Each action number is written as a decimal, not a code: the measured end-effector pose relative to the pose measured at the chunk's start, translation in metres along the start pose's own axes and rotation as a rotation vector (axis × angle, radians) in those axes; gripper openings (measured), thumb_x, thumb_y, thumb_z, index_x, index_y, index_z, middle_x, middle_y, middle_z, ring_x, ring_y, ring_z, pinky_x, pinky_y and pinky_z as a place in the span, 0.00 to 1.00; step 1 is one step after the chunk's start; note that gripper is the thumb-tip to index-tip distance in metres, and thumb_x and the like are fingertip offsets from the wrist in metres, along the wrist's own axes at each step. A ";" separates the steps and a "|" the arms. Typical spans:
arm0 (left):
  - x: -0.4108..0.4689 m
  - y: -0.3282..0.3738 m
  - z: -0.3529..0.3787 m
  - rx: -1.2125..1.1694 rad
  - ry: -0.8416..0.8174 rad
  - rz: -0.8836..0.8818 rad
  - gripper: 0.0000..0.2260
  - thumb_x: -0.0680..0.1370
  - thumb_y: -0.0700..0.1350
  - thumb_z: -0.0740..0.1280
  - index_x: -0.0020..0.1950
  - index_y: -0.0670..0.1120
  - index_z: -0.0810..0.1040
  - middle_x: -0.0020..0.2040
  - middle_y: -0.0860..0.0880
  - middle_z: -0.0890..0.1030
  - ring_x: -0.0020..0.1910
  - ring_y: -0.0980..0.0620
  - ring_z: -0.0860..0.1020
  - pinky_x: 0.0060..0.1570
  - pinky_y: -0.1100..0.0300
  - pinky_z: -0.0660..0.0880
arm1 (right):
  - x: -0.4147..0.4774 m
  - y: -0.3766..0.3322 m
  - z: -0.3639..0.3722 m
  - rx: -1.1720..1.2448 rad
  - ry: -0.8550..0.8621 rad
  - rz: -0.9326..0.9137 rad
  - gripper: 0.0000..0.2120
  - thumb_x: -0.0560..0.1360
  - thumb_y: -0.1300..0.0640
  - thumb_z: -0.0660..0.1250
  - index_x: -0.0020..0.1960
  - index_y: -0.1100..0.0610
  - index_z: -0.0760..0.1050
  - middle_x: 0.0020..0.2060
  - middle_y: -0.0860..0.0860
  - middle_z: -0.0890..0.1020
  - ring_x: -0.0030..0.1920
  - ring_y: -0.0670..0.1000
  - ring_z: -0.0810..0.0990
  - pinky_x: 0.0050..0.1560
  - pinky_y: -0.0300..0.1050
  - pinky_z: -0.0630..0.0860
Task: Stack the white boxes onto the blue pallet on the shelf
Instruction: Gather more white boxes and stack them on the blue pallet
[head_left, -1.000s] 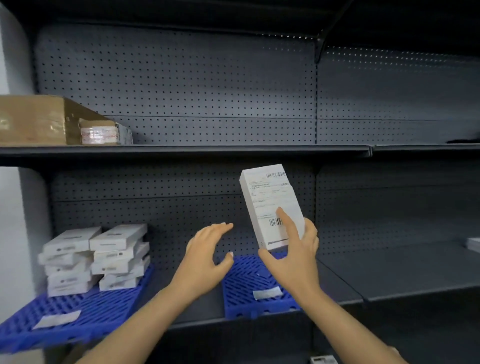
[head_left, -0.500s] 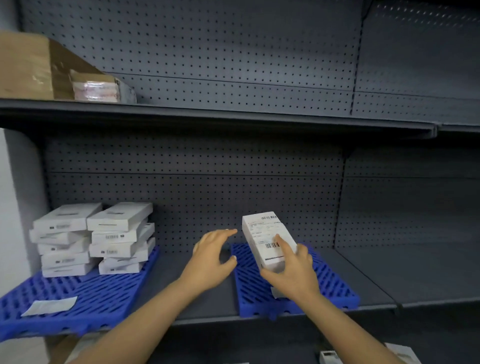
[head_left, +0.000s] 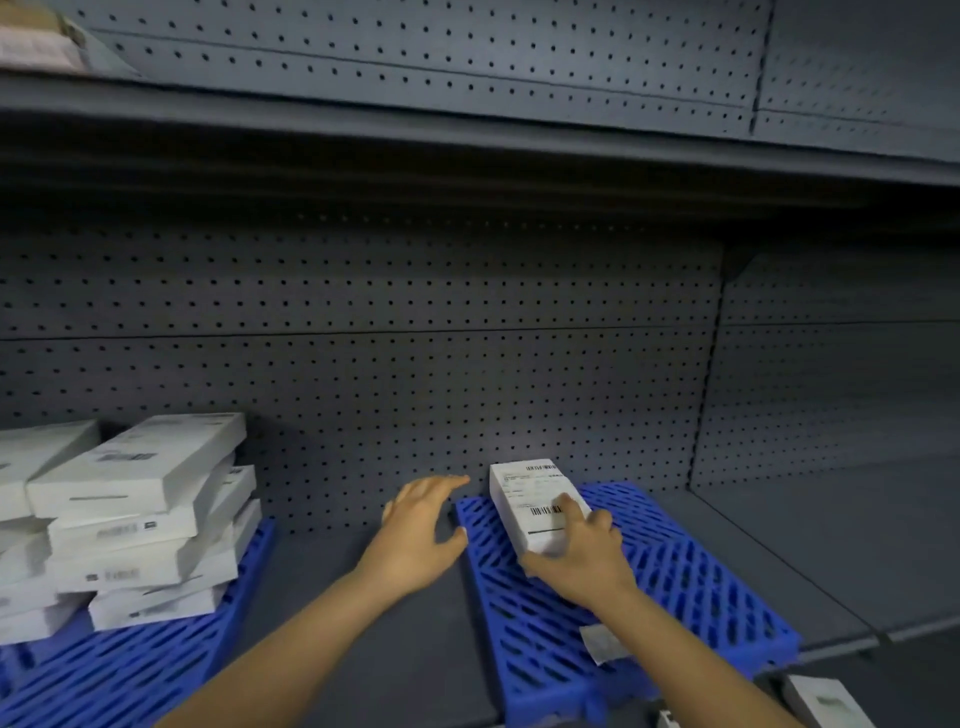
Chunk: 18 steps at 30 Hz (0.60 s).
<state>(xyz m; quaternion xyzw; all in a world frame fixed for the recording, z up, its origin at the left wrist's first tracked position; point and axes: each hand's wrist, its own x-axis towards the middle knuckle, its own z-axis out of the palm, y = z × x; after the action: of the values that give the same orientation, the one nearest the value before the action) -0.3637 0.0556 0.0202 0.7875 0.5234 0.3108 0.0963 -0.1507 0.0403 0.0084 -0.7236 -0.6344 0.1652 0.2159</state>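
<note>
My right hand (head_left: 584, 558) grips a white box (head_left: 530, 499) with a barcode label, holding it low over the back left part of a blue slatted pallet (head_left: 670, 577) on the grey shelf; whether the box touches the pallet I cannot tell. My left hand (head_left: 418, 530) hovers open just left of that pallet, fingers spread, holding nothing. At the far left a second blue pallet (head_left: 130, 670) carries stacks of several white boxes (head_left: 140, 514).
A small white slip (head_left: 602, 642) lies on the near part of the right pallet. Another white box (head_left: 826, 701) shows below the shelf edge at the lower right. A perforated grey back panel (head_left: 415, 364) stands behind, and an upper shelf (head_left: 467, 150) overhangs.
My right hand has lowered the white box from chest height down to the blue pallet's back left. My left hand has stayed open beside it. The view has dropped and moved closer.
</note>
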 end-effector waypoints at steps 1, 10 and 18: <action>0.003 -0.003 0.003 -0.004 -0.004 0.004 0.25 0.77 0.51 0.64 0.73 0.58 0.62 0.71 0.58 0.65 0.72 0.56 0.58 0.71 0.55 0.55 | 0.002 0.000 0.000 0.027 -0.009 -0.004 0.45 0.68 0.38 0.70 0.76 0.47 0.48 0.65 0.55 0.59 0.67 0.60 0.58 0.65 0.53 0.66; 0.021 0.014 0.005 -0.143 0.046 0.015 0.24 0.76 0.48 0.67 0.71 0.57 0.65 0.69 0.56 0.67 0.71 0.55 0.62 0.70 0.53 0.62 | -0.003 0.012 -0.028 0.141 0.014 -0.130 0.50 0.67 0.37 0.72 0.77 0.43 0.43 0.76 0.53 0.51 0.76 0.57 0.45 0.73 0.58 0.56; 0.017 0.090 0.015 -0.285 -0.014 0.126 0.24 0.75 0.45 0.70 0.68 0.58 0.68 0.63 0.58 0.72 0.61 0.60 0.71 0.54 0.68 0.67 | -0.055 0.061 -0.098 0.071 0.091 -0.338 0.43 0.72 0.40 0.69 0.77 0.45 0.48 0.74 0.46 0.57 0.75 0.50 0.56 0.71 0.51 0.64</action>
<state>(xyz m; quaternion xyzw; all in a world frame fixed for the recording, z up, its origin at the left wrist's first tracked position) -0.2812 0.0344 0.0583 0.7991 0.4231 0.3820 0.1910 -0.0562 -0.0303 0.0583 -0.6054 -0.7303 0.1158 0.2945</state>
